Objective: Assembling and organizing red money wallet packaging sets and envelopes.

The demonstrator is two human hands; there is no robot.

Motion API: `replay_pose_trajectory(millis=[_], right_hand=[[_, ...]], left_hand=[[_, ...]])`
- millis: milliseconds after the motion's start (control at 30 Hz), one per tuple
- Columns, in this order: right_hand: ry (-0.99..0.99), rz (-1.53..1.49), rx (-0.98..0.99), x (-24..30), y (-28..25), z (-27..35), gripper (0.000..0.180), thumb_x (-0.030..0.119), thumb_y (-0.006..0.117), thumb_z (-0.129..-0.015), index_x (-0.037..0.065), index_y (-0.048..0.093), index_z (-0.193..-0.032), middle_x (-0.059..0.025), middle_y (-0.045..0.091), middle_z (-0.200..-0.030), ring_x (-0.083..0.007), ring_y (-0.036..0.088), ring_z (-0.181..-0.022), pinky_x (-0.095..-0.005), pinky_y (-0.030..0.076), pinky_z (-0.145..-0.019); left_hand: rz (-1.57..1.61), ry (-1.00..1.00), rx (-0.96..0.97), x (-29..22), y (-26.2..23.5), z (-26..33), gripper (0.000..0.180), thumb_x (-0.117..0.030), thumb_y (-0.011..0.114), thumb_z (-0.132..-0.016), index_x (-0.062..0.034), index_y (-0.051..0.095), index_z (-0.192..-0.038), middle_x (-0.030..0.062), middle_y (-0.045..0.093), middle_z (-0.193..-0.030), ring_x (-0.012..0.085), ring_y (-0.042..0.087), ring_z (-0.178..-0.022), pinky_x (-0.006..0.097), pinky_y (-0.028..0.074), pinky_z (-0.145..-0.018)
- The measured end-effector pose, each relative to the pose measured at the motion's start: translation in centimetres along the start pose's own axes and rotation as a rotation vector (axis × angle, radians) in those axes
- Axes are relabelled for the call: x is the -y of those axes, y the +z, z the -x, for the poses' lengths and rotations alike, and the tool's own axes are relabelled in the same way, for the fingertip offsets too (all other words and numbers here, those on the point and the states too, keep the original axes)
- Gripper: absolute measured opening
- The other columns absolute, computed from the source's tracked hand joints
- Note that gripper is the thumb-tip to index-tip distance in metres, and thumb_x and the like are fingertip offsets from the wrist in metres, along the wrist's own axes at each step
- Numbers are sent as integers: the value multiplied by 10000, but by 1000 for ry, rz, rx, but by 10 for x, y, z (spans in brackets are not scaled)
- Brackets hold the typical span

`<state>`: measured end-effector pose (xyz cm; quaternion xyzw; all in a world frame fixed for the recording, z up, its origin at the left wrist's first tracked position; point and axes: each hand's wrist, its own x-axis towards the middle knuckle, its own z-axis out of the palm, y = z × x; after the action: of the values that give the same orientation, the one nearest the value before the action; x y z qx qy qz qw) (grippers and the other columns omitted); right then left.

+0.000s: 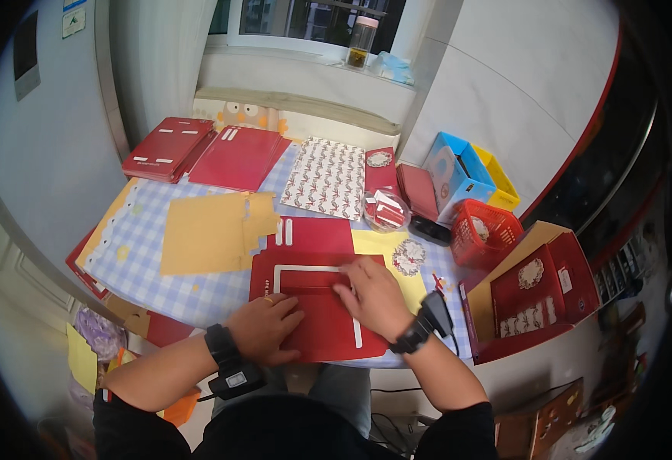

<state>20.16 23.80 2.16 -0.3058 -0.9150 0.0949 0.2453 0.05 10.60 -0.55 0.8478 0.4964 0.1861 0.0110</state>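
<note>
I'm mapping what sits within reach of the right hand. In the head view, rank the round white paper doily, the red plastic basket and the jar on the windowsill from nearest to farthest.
From the right hand:
1. Round white paper doily, just beyond the hand, slightly right, on the table.
2. Red plastic basket, farther right, at the table's edge.
3. Jar on the windowsill, far back, straight ahead.

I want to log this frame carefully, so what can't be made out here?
Head view only:
- Part of the red card sheet: covered by the left hand and right hand.
- Right hand's fingertips: too small to tell whether they pinch anything.
- Jar contents on the windowsill: too small.
- Red basket contents: too small.
</note>
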Motion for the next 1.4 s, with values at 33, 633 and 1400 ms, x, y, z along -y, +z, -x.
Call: replay_pose_trajectory(millis=[33, 633, 1400], right_hand=[[-131, -23, 119, 0, -8, 7, 315, 216, 648, -801, 24, 583, -1042, -154, 561, -990, -346, 575, -888, -407, 472, -792], [-220, 126, 350, 23, -11, 43, 614, 373, 713, -677, 14, 569, -1154, -145, 552, -1119, -303, 536, -978, -370, 454, -864], [304, -234, 510, -15, 8, -15, 482, 335, 780, -655, -45, 653, -921, -201, 650, -762, -322, 640, -771, -369, 492, -722]], left_hand=[[-2, 3, 6, 1, 2, 1, 642, -390, 745, -639, 20, 578, -1104, 219, 550, -1135, 358, 554, -1021, 402, 480, -862], [-118, 28, 15, -11, 17, -1, 584, -242, 652, -629, 63, 515, -1108, 204, 598, -839, 341, 627, -786, 397, 538, -644], [276, -561, 287, 54, -5, -55, 495, -382, 745, -694, 7, 641, -981, 169, 672, -898, 284, 654, -842, 343, 504, -761]])
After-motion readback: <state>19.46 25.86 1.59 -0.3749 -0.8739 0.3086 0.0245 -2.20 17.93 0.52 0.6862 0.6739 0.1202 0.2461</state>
